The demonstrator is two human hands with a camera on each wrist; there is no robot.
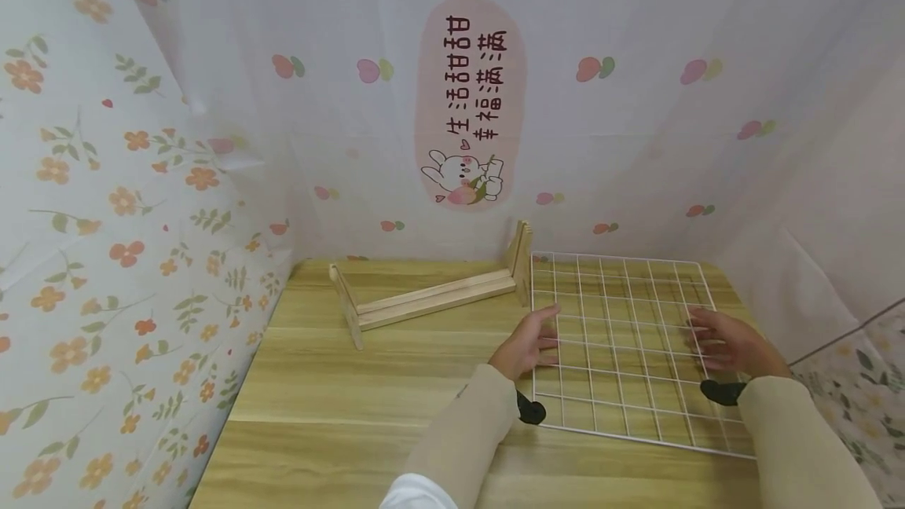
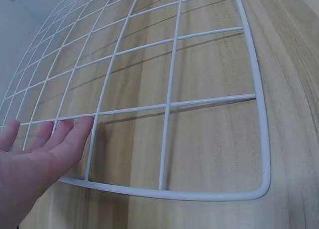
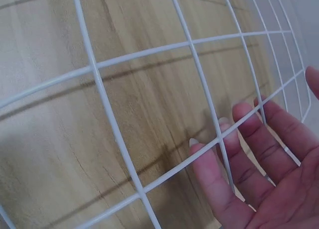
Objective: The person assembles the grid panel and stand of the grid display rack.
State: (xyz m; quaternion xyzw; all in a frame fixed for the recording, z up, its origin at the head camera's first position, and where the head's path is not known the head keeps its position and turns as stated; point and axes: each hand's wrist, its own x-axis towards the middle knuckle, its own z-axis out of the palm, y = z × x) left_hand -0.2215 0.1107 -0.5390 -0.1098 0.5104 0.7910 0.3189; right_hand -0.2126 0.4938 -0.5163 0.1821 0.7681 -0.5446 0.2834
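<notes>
A white wire grid panel (image 1: 617, 326) lies over the right part of the wooden table, its wires casting shadows on the tabletop in both wrist views. My left hand (image 1: 526, 342) is at the panel's left edge. In the left wrist view, that hand's fingers (image 2: 67, 142) extend under the wires with the fingertips near a crosswire. At the right edge is my right hand (image 1: 731, 342). Its fingers (image 3: 269, 149) reach beneath the wires, loosely extended, and its thumb stands apart in the right wrist view.
A wooden stand (image 1: 434, 301) with two upright ends joined by a long bar stands at the back of the table (image 1: 318, 415), close to the panel's far left corner. Printed cloth (image 1: 339, 140) hangs behind and at both sides. Dark straps cross both wrists.
</notes>
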